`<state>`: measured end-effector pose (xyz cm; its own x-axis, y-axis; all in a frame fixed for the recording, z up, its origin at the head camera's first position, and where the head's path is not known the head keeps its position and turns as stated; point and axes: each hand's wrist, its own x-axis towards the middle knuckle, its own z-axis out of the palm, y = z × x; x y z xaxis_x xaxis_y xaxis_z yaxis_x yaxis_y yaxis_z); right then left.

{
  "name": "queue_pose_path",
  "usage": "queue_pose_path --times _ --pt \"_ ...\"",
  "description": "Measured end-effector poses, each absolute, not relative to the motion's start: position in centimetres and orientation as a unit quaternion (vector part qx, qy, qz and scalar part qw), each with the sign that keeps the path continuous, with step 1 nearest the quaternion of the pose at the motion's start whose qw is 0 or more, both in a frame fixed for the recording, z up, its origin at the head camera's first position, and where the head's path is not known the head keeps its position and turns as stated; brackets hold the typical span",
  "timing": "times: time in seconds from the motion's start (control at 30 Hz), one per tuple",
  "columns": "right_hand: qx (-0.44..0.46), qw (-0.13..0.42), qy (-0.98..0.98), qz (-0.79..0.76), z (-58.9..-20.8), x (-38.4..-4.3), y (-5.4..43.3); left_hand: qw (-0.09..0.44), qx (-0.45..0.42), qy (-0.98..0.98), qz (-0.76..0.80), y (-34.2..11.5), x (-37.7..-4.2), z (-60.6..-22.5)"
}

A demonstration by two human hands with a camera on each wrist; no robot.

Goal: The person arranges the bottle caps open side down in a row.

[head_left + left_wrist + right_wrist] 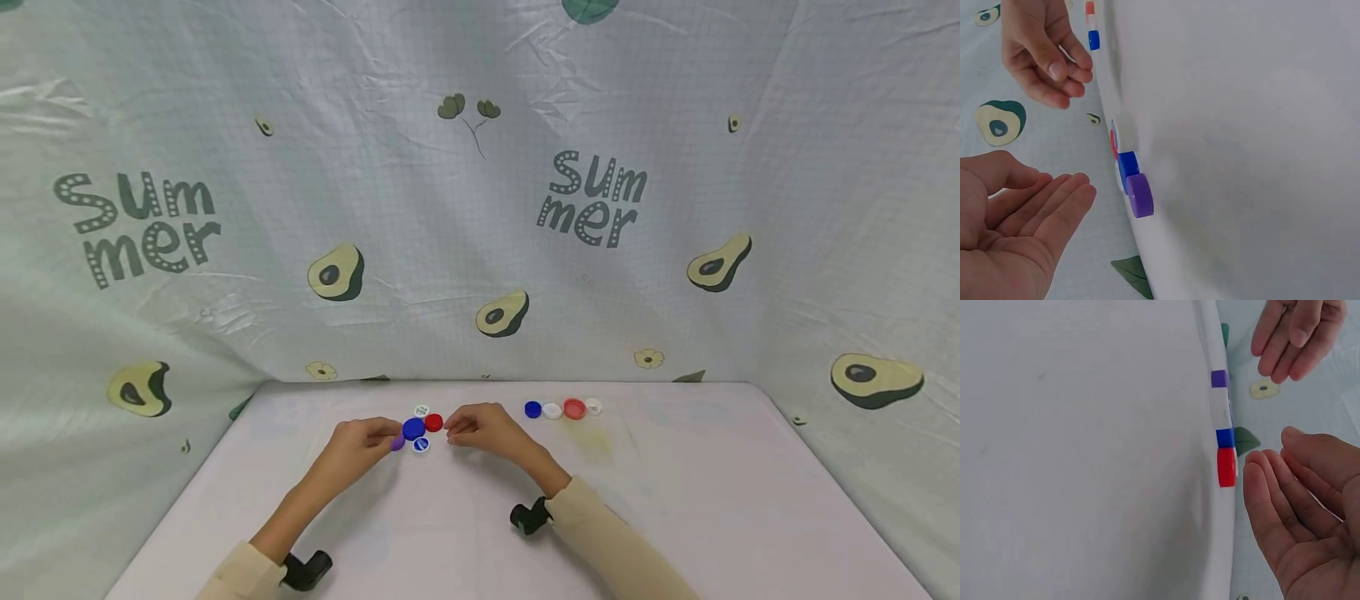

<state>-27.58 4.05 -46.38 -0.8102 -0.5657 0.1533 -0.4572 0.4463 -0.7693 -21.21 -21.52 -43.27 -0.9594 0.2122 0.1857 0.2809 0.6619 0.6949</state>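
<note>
L hand [362, 442] & R hand [487, 427] flank cluster of 5 plastic caps [415, 430] on bench [450, 525]; both empty, fingers loose. L tips by purple cap [397, 443] (contact: can't tell), R tips just beside red cap [433, 422]. Blue cap [412, 427] sits mid-cluster, prob. as hub, w/ printed white cap [422, 411] behind, blue-and-white cap [421, 445] in front. Lying flat, should stay put w/o grip. Row of 4 caps [555, 411] well to R, maybe for elbow room

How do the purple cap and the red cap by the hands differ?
In the head view, the purple cap sits left of the nearby blue cap, the red cap right. The left hand is nearest the purple cap, the right hand nearest the red. Both lie on the table.
</note>
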Motion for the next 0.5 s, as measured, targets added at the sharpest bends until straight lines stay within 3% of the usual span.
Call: queue_pose_path --times 0.27,0.5 --pt "-0.299 0.076 0.850 -0.426 -47.0 -27.9 1.9 0.049 -0.125 -0.901 -0.413 -21.4 -21.1 -44.4" --pt "-0.295 0.080 0.853 -0.423 -47.6 -28.3 0.7 0.015 -0.141 -0.895 -0.423 -21.4 -21.2 -45.1"
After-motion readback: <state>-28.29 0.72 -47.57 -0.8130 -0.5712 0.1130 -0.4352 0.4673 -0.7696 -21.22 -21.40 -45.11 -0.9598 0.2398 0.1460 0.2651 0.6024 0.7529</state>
